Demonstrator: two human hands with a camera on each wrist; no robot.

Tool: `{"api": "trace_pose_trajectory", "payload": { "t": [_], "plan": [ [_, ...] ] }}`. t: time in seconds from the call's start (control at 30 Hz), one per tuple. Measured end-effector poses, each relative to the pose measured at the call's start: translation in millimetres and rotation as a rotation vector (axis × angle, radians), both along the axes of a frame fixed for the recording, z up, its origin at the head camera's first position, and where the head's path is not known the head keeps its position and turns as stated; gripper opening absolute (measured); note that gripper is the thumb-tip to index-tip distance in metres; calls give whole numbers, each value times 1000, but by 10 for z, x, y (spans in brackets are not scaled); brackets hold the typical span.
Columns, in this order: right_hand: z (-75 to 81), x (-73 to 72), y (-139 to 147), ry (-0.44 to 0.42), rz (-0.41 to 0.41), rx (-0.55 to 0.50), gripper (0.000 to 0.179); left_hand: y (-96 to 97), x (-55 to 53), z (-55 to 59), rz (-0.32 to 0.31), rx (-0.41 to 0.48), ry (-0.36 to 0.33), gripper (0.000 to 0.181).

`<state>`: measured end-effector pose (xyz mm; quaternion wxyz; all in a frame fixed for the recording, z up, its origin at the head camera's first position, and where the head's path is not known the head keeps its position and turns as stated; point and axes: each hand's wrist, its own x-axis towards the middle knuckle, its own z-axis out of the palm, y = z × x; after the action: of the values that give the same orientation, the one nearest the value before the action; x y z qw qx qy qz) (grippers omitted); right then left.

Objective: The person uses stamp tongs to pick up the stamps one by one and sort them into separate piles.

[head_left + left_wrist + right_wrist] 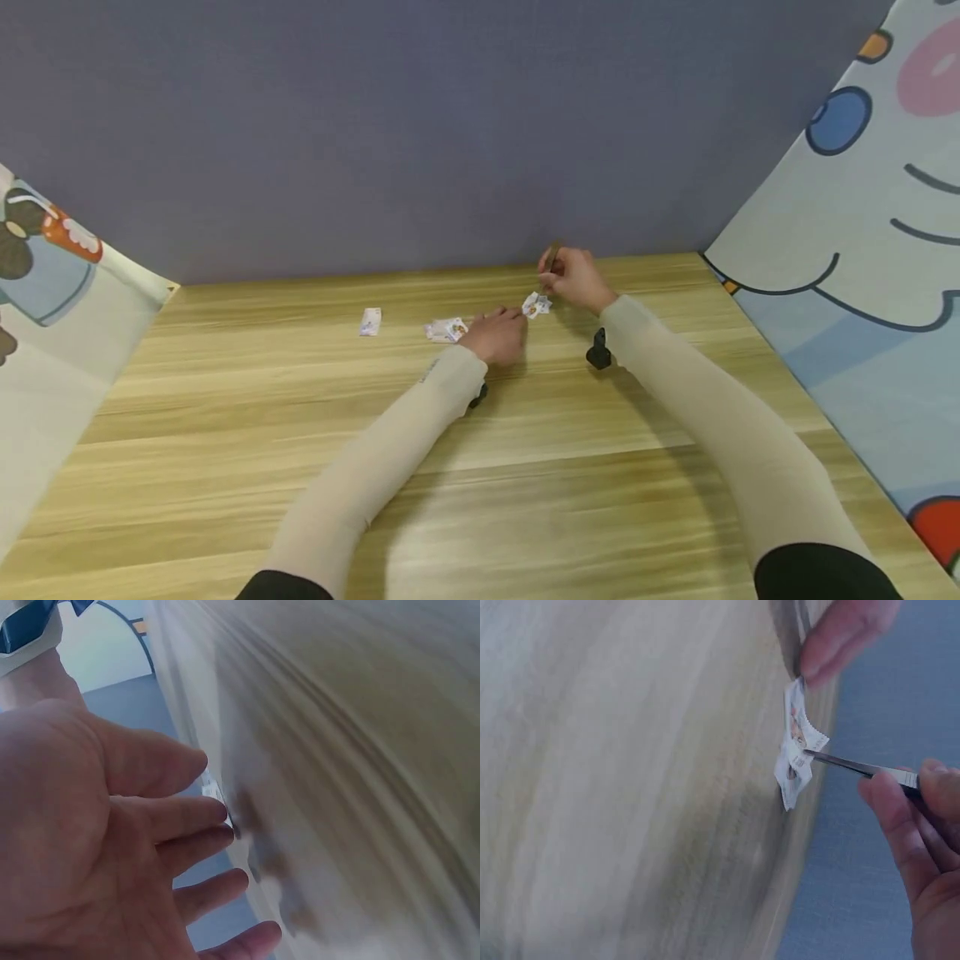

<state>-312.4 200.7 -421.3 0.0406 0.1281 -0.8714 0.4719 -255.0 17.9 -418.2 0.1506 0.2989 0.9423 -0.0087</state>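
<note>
Found a cluster of printed white paper pieces (pixel 796 769) on the surface (pixel 540 492), near its 12 o'clock edge. Saw tweezers (pixel 855 766) with tips at the paper. Noted the right-hand grip (pixel 577 277), at 2 o'clock from the cluster, pinching the tweezers. Noted the left-hand grip (pixel 498 333) at 8 o'clock, with fingers extended and partly spread beside the paper; cannot tell whether pressing. Recorded a paper pile (pixel 444 330) at 9 o'clock from the left-hand grip, and a single slip (pixel 370 322) farther out.

A wood-grained table (pixel 225 417) is seen. On it are laid one paper slip (pixel 371 322), a slip pile (pixel 446 331) and, rightmost, white slips (pixel 535 305).
</note>
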Motion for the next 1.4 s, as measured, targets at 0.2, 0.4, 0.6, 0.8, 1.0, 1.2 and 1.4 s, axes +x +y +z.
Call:
{"api": "trace_pose_trajectory", "payload": {
  "t": [0.2, 0.4, 0.6, 0.8, 1.0, 1.2, 1.4],
  "plan": [
    [-28, 25, -34, 9, -15, 36, 4, 80, 1, -2, 29, -27, -10, 53],
    [-59, 54, -32, 71, -33, 57, 4, 94, 10, 17, 47, -21, -16, 54],
    [-69, 129, -90, 213, -67, 52, 5, 35, 26, 6, 64, -1, -14, 54],
    [-88, 238, -242, 424, -132, -8, 10, -70, 57, 24, 78, 49, 10, 58],
    [-46, 396, -429, 492, -102, -83, 10, -277, 140, 128, 91, 95, 25, 53],
    [-42, 508, -585, 506, -56, -127, 9, -531, 241, 226, 103, 144, 43, 50],
    [-70, 550, -736, 440, 13, -125, 10, -858, 324, 267, 140, 111, 74, 48]
  ]
}}
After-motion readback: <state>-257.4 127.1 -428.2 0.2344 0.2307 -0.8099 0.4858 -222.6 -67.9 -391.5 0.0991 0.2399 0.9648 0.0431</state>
